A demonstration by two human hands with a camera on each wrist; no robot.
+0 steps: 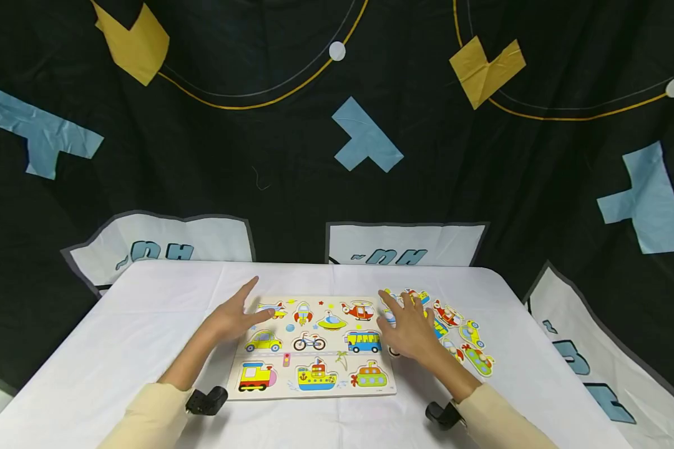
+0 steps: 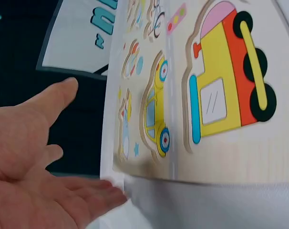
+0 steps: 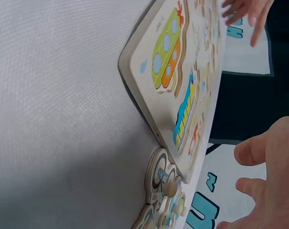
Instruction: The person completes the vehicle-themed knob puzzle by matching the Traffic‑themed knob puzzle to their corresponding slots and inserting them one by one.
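Perhaps the right hand (image 1: 409, 328), fingers wide as on the left hand (image 1: 231, 319), could brush and scatter puzzle pieces (image 1: 447, 313).

White table (image 1: 163, 305), puzzle board (image 1: 328, 357), knobbed pieces (image 1: 448, 314)

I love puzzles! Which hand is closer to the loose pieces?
Right: the right hand is just by the loose pieces; the left hand is across the board, at its left edge.
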